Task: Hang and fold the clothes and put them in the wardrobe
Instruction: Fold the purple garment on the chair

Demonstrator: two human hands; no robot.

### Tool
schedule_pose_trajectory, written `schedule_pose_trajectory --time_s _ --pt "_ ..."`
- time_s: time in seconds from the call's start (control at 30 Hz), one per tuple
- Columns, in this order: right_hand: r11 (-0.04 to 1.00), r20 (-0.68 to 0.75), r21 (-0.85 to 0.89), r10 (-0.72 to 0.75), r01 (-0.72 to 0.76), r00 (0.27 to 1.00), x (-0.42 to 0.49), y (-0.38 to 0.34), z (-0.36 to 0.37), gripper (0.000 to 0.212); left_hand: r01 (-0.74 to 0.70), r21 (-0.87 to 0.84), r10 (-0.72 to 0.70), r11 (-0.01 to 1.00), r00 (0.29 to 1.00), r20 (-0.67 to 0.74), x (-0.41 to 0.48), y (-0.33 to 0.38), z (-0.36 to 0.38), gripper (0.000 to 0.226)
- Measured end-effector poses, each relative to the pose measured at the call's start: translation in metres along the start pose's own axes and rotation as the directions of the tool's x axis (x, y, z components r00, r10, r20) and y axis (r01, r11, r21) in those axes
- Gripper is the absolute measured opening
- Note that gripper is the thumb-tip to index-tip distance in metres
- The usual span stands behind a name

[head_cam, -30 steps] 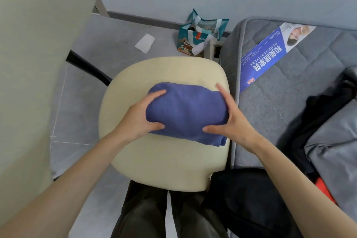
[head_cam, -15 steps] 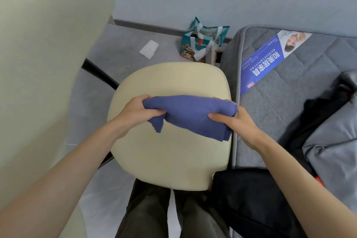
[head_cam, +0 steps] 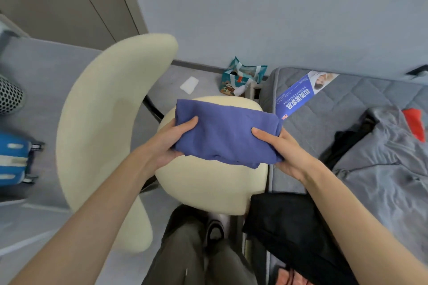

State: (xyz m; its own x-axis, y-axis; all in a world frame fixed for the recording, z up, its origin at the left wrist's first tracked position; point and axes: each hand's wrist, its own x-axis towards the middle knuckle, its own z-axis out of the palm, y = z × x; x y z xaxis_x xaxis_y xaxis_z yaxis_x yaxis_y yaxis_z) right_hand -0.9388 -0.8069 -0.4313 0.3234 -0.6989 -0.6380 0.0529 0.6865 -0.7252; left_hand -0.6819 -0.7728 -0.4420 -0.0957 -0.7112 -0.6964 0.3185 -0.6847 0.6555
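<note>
Left hand [head_cam: 169, 143]: curled round the 9 o'clock end of the folded blue cloth [head_cam: 227, 136] — thumb on top, fingers tucked under.
Right hand [head_cam: 284, 152]: curled round the 3 o'clock end of the same cloth, thumb flat on top, fingers under.
Folded blue cloth: a neat soft bundle, gripped at both ends and held over the chair seat [head_cam: 208, 183]; near edge hanging a little loose.
Chair seat: cream and round, right under the cloth, showing most at 6 o'clock of it.
Chair back [head_cam: 104, 122]: cream, big and curved, at 9 o'clock of the hands.
Trousers [head_cam: 185, 250]: dark, at 6 o'clock, with a shoe [head_cam: 215, 231] between the legs.
Black garment [head_cam: 289, 227]: in a heap at 5 o'clock, just beside the seat, partly under the right arm.
Mattress [head_cam: 347, 104]: grey and quilted, at 3 o'clock, close against the chair.
Grey clothes [head_cam: 382, 164]: crumpled on the mattress at 3 o'clock, with a red bit [head_cam: 414, 122] on top.
Blue leaflet [head_cam: 298, 95]: flat on the mattress at 1 o'clock of the cloth.
Teal bag [head_cam: 243, 76]: on the floor at 12 o'clock, by the wall.
White scrap [head_cam: 189, 85]: on the floor at 11 o'clock.
Brown panels [head_cam: 69, 2]: far off at 10 o'clock — door or wardrobe, hard to tell.
</note>
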Motion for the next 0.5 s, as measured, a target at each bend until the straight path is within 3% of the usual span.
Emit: schedule_pose_trajectory --time_s 0.17,0.33,0.5 --pt "1.0 0.077 -0.017 -0.023 0.025 0.997 -0.043 -0.003 0.017 0.06 -0.088 -0.038 0.088 0.995 0.996 -0.008 -0.069 -0.009 0.003 0.056" --pt "0.996 0.199 -0.057 -0.052 0.064 0.979 -0.089 -0.009 0.046 0.069 -0.22 -0.01 0.219 0.975 0.974 -0.055 -0.154 -0.026 -0.006 0.056" --pt "0.984 0.289 -0.164 -0.014 0.064 0.957 -0.136 -0.015 0.108 0.077 -0.29 -0.097 0.263 0.952 0.938 -0.224 -0.248 -0.045 -0.025 0.055"
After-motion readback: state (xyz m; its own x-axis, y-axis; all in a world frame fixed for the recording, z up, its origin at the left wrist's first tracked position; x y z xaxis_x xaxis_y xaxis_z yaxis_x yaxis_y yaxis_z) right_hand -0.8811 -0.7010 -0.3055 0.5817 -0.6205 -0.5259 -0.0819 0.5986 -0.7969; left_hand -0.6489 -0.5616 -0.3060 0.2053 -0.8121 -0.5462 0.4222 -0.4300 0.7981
